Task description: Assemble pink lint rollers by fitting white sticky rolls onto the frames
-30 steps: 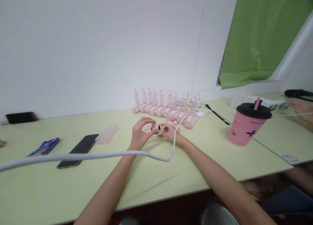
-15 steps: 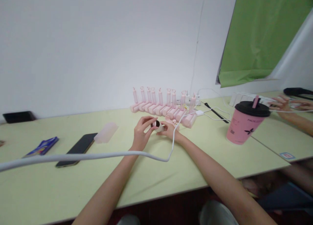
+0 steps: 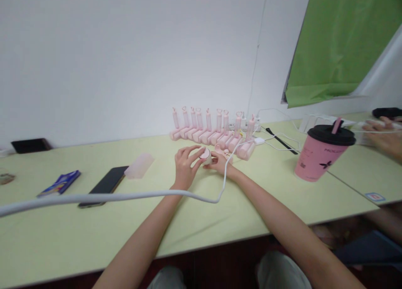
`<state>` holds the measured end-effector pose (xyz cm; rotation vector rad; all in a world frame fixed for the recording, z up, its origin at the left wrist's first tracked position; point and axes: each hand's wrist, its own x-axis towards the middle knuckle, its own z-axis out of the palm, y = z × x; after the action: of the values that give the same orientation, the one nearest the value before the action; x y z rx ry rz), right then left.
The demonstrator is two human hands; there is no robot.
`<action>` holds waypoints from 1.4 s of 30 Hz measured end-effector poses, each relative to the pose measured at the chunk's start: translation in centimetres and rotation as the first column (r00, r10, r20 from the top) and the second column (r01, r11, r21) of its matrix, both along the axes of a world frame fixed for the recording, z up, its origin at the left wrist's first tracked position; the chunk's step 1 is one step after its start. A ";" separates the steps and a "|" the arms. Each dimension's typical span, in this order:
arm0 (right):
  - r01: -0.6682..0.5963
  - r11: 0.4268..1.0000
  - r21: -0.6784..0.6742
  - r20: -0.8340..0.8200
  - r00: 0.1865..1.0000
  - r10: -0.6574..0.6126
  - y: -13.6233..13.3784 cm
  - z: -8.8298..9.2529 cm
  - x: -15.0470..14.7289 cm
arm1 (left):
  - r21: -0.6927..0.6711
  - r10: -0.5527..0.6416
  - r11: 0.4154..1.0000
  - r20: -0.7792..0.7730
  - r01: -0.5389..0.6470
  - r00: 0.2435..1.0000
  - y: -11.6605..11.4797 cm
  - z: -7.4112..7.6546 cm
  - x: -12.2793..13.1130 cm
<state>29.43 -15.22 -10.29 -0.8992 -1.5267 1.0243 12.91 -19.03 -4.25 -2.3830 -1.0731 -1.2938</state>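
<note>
Both my hands meet over the pale green table (image 3: 194, 222) on a small pink and white round piece (image 3: 205, 155). My left hand (image 3: 185, 166) pinches it from the left with thumb and fingers. My right hand (image 3: 220, 162) grips it from the right, fingers curled. Just behind them a row of several pink stick-shaped gadgets (image 3: 213, 132) lies with heart-topped handles up. A white cable (image 3: 132, 197) runs across my forearms toward that row.
A black phone (image 3: 105, 185), a translucent pink case (image 3: 138, 165) and a blue packet (image 3: 59, 183) lie to the left. A pink cup with a black lid (image 3: 323, 153) stands right. Another person's hand (image 3: 385, 134) is at the far right. White chargers and cables (image 3: 276, 140) lie near the wall.
The dark opening of the small piece no longer shows; its pink face is turned up. My hands stayed together and shifted slightly. The other person's hand at the right moved.
</note>
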 end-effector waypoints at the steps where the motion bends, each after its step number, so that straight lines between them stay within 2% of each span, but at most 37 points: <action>1: -0.002 1.000 -0.004 0.004 1.000 0.002 0.0 0.0 0.1 | 0.019 -0.002 1.000 -0.028 0.002 1.000 0.2 -0.1 -0.1; 6: 0.002 1.000 -0.017 0.023 1.000 -0.002 0.3 -0.3 0.6 | 0.051 -0.055 0.996 -0.212 0.067 0.976 1.0 -0.8 -0.2; 9: -0.008 0.999 -0.031 0.014 1.000 0.009 0.3 -0.6 0.9 | 0.072 -0.085 0.992 -0.260 0.107 0.962 1.3 -1.1 0.0; 16: -0.053 0.995 -0.084 0.018 0.998 0.055 -0.5 -0.9 0.5 | -0.021 -0.110 0.994 -0.279 0.109 0.954 1.5 -1.1 -0.2; 18: -0.067 0.992 -0.106 0.021 0.997 0.069 -0.6 -0.8 0.3 | -0.069 -0.136 0.990 -0.237 0.123 0.962 1.6 -1.2 -0.3; 21: -0.087 0.984 -0.156 0.027 0.995 0.092 -0.7 -0.5 0.1 | -0.131 -0.224 0.970 -0.146 0.206 0.964 1.8 -1.7 -0.4; 23: -0.118 0.974 -0.192 -0.012 0.993 0.118 -0.8 -0.3 0.2 | -0.130 -0.272 0.958 -0.133 0.255 0.953 2.0 -2.1 -0.3; 28: -0.208 0.943 -0.260 -0.194 0.968 0.160 -0.9 0.0 0.2 | -0.067 -0.304 0.953 -0.195 0.297 0.932 2.2 -2.9 0.0; 35: -0.201 0.938 -0.284 -0.126 0.977 0.171 -1.3 0.6 0.0 | -0.069 -0.215 0.976 -0.113 0.208 0.970 2.1 -2.2 0.0; 38: -0.206 0.936 -0.287 -0.064 0.979 0.195 -1.5 0.9 -0.3 | -0.103 -0.177 0.981 -0.167 0.162 0.970 2.1 -1.7 -0.3; 40: -0.183 0.952 -0.247 0.011 0.981 0.191 -1.6 1.2 -0.2 | -0.105 -0.158 0.985 -0.230 0.137 0.960 2.3 -1.5 -0.6; 42: -0.090 0.987 -0.132 0.168 0.979 0.112 -1.8 1.6 0.1 | -0.063 -0.086 0.995 -0.263 0.071 0.961 2.6 -1.0 -1.2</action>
<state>29.55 -17.06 -8.73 -1.0292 -1.6842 1.1488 11.69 -16.46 -5.28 -2.5703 -0.9529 -0.9411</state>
